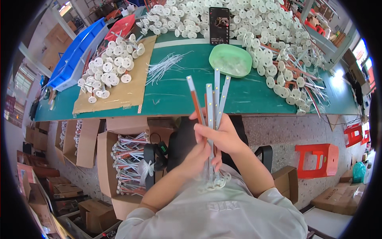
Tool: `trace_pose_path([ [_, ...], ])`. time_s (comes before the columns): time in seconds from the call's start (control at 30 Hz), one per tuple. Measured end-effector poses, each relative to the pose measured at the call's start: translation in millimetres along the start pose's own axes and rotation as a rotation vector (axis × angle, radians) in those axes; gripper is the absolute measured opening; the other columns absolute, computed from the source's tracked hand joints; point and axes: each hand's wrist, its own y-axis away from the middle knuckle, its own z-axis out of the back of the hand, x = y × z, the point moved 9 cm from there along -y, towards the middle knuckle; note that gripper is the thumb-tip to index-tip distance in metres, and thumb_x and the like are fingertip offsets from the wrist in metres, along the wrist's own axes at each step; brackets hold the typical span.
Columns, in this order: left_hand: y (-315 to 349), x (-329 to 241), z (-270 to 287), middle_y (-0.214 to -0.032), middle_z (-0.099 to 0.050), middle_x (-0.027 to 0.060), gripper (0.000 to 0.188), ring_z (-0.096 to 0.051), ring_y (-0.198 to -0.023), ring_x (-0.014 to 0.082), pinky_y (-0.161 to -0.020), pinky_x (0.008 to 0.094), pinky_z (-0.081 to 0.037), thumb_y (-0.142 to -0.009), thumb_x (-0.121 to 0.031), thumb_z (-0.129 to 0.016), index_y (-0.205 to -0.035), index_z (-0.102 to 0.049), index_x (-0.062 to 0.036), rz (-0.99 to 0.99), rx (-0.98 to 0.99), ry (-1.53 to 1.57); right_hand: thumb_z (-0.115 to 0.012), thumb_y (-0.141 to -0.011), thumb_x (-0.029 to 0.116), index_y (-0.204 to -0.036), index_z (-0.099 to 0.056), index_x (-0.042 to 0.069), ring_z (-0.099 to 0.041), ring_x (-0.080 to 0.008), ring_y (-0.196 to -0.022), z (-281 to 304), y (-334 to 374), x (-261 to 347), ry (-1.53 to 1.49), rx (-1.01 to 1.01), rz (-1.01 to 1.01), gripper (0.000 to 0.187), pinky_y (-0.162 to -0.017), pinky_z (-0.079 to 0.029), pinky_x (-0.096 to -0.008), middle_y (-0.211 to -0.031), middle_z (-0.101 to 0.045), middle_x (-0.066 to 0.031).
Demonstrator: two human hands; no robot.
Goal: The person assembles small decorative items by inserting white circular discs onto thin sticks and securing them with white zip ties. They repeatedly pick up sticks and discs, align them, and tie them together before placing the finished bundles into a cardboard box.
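Observation:
A small bundle of LED strips (209, 104) rises upright in front of my chest. The strips are narrow and silvery with yellow dots, and some show an orange-brown side. White round discs (219, 181) sit at their lower ends, close to my shirt. My right hand (223, 133) is wrapped round the middle of the bundle, its thumb lying across the front. Lower down, my left hand (197, 158) has its fingers closed on the same strips. Parts of the strips are hidden behind both hands.
On the green table (175, 99) are white ties (167, 67), a green bowl (230, 59), an upright phone (219, 26) and heaped white-disc strips (183, 18). More lie on cardboard (145, 51) beside a blue bin (75, 55). A filled box (107, 159) stands below left, a red stool (317, 161) right.

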Motion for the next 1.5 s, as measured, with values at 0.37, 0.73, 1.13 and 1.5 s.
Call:
trace_pose_path([
  [0.37,-0.3,-35.0,7.9,-0.086,-0.061,0.0141,0.065,-0.065,-0.086,0.0272,-0.073,0.0345,-0.052,-0.093,-0.06,-0.04,-0.108,-0.049,0.0028,-0.147,-0.012,0.049,-0.056,-0.095,0.031,-0.067,-0.047,0.007,-0.041,-0.0065,-0.043,-31.5,-51.1,19.4,-0.168,0.186,-0.027,0.038,-0.04,-0.031,-0.0228,-0.054,-0.046,0.0005],
  [0.73,11.9,-53.2,27.1,-0.077,-0.057,0.0093,0.055,-0.06,-0.075,0.0207,-0.065,0.0318,-0.047,-0.094,-0.055,-0.045,-0.106,-0.046,-0.0007,-0.189,0.005,-0.153,-0.057,-0.095,0.02,-0.079,-0.055,0.001,-0.062,-0.0157,-0.063,-64.6,-52.9,28.4,-0.017,0.49,0.054,0.024,-0.056,-0.051,-0.0285,-0.062,-0.057,-0.0041],
  [1.13,19.9,-54.2,33.2,-0.067,-0.048,0.0064,0.05,-0.049,-0.058,0.0151,-0.054,0.0286,-0.042,-0.097,-0.052,-0.038,-0.1,-0.042,-0.0025,-0.359,-0.187,-0.344,-0.058,-0.095,0.023,-0.073,-0.056,0.003,-0.058,-0.0123,-0.054,-67.0,-53.2,17.2,-0.058,0.46,0.043,0.03,-0.049,-0.048,-0.0261,-0.061,-0.059,-0.0045],
  [1.5,24.4,-31.9,40.7,-0.07,-0.055,0.0092,0.058,-0.057,-0.064,0.0186,-0.06,0.0301,-0.046,-0.093,-0.06,-0.042,-0.102,-0.045,-0.002,-0.197,-0.04,-0.214,-0.058,-0.094,0.022,-0.074,-0.056,0.002,-0.059,-0.013,-0.057,-68.0,-56.5,9.4,-0.069,0.519,0.036,0.029,-0.051,-0.047,-0.0263,-0.063,-0.06,-0.0049],
])
